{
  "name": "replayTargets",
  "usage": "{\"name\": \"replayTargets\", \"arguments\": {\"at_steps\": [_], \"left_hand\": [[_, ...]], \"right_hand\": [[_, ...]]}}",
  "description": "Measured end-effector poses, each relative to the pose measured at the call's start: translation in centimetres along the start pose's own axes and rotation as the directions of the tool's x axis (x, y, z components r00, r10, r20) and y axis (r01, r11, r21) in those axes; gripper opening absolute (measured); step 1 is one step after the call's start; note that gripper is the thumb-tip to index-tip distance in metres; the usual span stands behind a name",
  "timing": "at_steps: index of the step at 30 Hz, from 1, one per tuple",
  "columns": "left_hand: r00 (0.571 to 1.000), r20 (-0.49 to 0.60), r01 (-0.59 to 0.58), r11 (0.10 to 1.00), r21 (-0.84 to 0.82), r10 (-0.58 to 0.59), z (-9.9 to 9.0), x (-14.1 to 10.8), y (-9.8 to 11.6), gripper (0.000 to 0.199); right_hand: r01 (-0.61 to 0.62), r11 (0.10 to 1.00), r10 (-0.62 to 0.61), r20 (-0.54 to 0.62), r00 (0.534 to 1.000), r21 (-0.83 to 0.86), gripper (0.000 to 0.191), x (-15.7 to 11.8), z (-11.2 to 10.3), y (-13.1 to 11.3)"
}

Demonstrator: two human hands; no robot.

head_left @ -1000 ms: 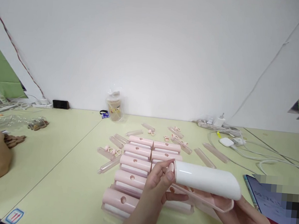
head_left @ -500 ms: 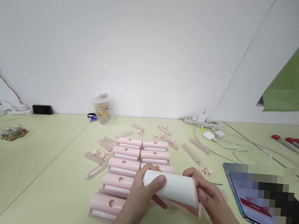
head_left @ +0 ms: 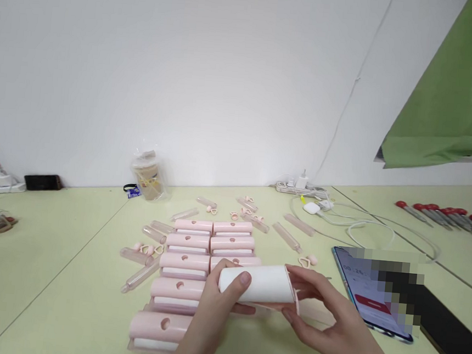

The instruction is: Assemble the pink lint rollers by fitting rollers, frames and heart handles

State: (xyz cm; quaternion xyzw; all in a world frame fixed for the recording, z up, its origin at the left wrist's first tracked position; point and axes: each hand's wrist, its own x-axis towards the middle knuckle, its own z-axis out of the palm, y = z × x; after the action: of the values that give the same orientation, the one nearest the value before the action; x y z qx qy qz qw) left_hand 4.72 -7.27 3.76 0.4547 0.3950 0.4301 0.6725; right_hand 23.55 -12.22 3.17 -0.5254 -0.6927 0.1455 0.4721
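Note:
My left hand (head_left: 219, 294) wraps round the left part of a lint roller (head_left: 268, 284), its thumb lying across the white roll. A pink cover shows along the underside and right end of this roller. At that right end my right hand (head_left: 323, 308) grips the pink edge, thumb below and fingers partly hidden behind it. Two columns of similar pink roller covers (head_left: 184, 263) with white rolls and round holes lie just beyond and to the left. Part of the nearest right-column cover is hidden by my left hand.
Clear pink tubes (head_left: 286, 237) and heart-shaped rings (head_left: 304, 262) lie scattered around the covers. A phone (head_left: 370, 293) and a black slab (head_left: 450, 328) lie at the right. White cables (head_left: 372, 225), red-topped tools (head_left: 443, 214) and a bagged cup (head_left: 149, 177) stand or lie farther back.
The view has swung slightly right. The roller is held more level, and my right hand has turned, its thumb now under the roller's right end.

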Motion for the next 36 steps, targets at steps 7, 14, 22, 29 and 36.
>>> {"name": "replayTargets", "arguments": {"at_steps": [7,14,22,29,36], "left_hand": [[0.991,-0.007,-0.134,0.979,0.151,0.137,-0.3,0.3,-0.5,0.040],[0.979,-0.028,-0.189,0.947,0.258,0.203,-0.9,0.2,-0.6,0.039],[0.981,0.000,-0.189,0.951,0.243,0.195,-0.4,-0.2,0.0,0.039],[0.992,0.038,-0.127,0.982,0.138,0.123,-0.8,-0.6,0.7,0.043],[0.965,0.255,-0.039,0.996,-0.077,0.058,-0.4,-1.4,0.1,0.043]], "right_hand": [[0.319,0.896,-0.323,0.042,0.946,-0.309,0.044,0.3,-0.5,-1.4],[0.361,0.902,-0.348,0.094,0.933,-0.236,0.047,1.0,-0.9,-1.9],[0.298,0.944,-0.284,0.112,0.952,-0.141,0.050,1.3,-1.4,-2.2],[-0.159,0.983,0.135,0.235,0.963,0.088,0.042,0.7,-2.5,-2.3],[-0.373,0.848,0.269,0.299,0.916,0.377,0.065,-0.3,-2.3,-2.9]]}}
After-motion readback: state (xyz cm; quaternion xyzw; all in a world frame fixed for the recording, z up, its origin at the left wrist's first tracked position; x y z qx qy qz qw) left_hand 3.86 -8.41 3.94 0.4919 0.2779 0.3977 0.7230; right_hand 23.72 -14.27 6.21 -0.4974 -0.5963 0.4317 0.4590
